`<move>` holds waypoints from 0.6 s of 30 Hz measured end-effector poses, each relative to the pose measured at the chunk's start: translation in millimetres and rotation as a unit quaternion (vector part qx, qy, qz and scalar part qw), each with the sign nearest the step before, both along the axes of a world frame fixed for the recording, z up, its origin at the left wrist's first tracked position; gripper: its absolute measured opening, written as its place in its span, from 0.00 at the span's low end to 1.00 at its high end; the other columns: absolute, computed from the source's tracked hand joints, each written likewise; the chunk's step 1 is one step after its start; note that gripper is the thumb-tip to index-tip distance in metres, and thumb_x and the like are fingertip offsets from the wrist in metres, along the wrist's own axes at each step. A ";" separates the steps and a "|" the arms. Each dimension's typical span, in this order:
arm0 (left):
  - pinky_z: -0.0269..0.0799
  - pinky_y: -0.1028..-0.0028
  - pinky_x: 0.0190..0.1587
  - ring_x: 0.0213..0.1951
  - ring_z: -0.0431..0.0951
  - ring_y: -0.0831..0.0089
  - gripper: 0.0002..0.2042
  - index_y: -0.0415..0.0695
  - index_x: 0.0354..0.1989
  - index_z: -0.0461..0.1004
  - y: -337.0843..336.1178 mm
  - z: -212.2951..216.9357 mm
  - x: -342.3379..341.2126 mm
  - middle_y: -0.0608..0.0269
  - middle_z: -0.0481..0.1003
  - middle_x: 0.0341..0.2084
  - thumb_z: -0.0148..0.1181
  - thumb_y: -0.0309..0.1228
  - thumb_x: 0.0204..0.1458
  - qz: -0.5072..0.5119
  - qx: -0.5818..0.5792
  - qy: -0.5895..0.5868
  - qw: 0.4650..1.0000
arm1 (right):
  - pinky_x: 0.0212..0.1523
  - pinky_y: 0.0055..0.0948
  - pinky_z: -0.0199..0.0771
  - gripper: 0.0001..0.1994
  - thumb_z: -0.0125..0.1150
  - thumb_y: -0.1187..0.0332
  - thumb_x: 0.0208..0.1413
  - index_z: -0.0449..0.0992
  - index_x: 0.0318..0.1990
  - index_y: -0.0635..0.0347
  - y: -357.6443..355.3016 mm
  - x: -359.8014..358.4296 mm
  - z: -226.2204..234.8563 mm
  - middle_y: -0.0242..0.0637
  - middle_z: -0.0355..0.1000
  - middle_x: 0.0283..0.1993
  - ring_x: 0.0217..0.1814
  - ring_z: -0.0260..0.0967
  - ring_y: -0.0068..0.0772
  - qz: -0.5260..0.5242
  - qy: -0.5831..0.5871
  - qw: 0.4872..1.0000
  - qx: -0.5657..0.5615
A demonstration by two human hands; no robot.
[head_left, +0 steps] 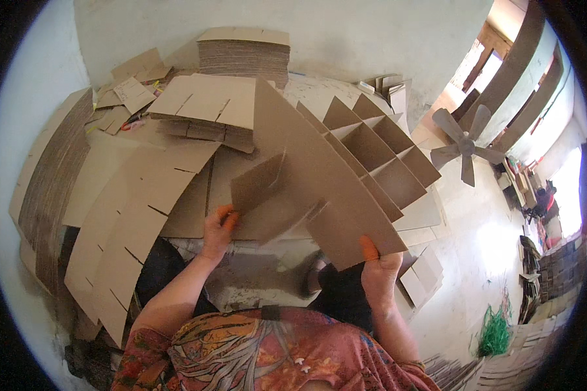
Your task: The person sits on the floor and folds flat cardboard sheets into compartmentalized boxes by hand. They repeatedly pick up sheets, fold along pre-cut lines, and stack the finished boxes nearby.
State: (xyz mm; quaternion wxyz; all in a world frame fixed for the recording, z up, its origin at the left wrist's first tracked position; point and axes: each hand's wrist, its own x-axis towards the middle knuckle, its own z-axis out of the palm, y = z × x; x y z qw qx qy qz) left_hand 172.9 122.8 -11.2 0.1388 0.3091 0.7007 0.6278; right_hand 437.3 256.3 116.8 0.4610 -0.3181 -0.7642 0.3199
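Observation:
My left hand (218, 231), with orange covers on its fingers, is closed at the lower corner of a short cardboard piece (257, 182). My right hand (379, 264), also with an orange finger cover, grips the near end of a long cardboard strip (332, 176) that slants from upper left to lower right. Between the hands, short cardboard pieces meet the strip at an angle; blur hides how they join. Just beyond the strip sits an assembled cardboard divider grid (372, 146) with several square cells.
Slotted cardboard sheets (120, 228) lie at left, beside a tall curved stack (55, 189). Another slotted pile (205, 101) and a thick stack (243, 55) stand at the back. A fan (467, 147) stands right, and green string (496, 332) lies on the floor.

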 end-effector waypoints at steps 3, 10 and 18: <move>0.68 0.74 0.33 0.29 0.72 0.76 0.07 0.37 0.37 0.75 -2.7 -10.1 -8.5 0.64 0.75 0.27 0.56 0.25 0.53 0.038 0.004 0.089 0.995 | 0.46 0.28 0.65 0.10 0.61 0.78 0.51 0.75 0.42 0.65 4.8 7.7 -4.8 0.34 0.74 0.40 0.44 0.67 0.30 0.014 -0.062 0.998 -0.016; 0.69 0.73 0.34 0.30 0.74 0.72 0.08 0.34 0.40 0.74 -9.7 -10.1 -7.9 0.59 0.75 0.27 0.54 0.22 0.53 0.036 -0.036 0.031 0.998 | 0.31 0.31 0.70 0.08 0.61 0.71 0.51 0.78 0.36 0.67 0.2 8.2 -4.2 0.46 0.76 0.28 0.28 0.74 0.35 0.013 0.001 0.999 0.035; 0.69 0.74 0.37 0.32 0.74 0.73 0.15 0.39 0.51 0.71 2.1 -17.7 0.0 0.60 0.76 0.31 0.55 0.23 0.53 0.022 0.027 0.078 0.996 | 0.25 0.35 0.68 0.07 0.61 0.70 0.51 0.78 0.33 0.66 28.2 16.8 -96.5 0.50 0.74 0.24 0.25 0.73 0.33 -0.053 -0.128 0.987 -0.080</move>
